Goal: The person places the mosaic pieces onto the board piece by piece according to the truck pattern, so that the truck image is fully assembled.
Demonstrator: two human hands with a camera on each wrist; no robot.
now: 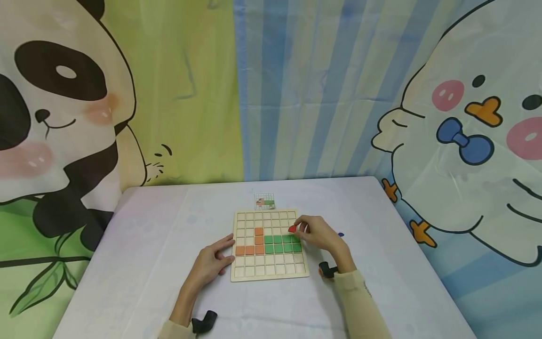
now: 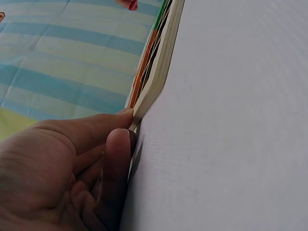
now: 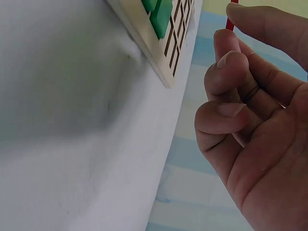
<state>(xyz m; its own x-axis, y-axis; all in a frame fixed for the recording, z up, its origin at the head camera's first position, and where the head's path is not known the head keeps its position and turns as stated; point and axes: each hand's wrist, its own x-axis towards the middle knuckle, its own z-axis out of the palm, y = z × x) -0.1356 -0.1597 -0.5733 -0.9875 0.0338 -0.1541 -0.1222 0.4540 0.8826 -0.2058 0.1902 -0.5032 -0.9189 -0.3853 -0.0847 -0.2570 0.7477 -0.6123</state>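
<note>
A wooden grid board (image 1: pixel 269 270) lies on the white table, carrying an L-like run of orange tiles (image 1: pixel 259 240) and two rows of green tiles (image 1: pixel 281 238). My left hand (image 1: pixel 208 263) rests its thumb and fingertips against the board's left edge; in the left wrist view the thumb (image 2: pixel 103 127) touches the wooden side. Over the board's right part, my right hand (image 1: pixel 319 233) pinches a small red piece (image 1: pixel 292 229) between thumb and fingertips. The red piece (image 3: pixel 230 17) shows only as a thin strip in the right wrist view, with the other fingers curled below.
Behind the board lies a small pattern card (image 1: pixel 264 201) with a coloured grid. A small blue piece (image 1: pixel 340 234) is on the table right of the right hand. Some orange thing (image 1: pixel 320 271) is partly hidden by the right wrist's black camera. A printed curtain (image 1: pixel 313 94) hangs behind the table.
</note>
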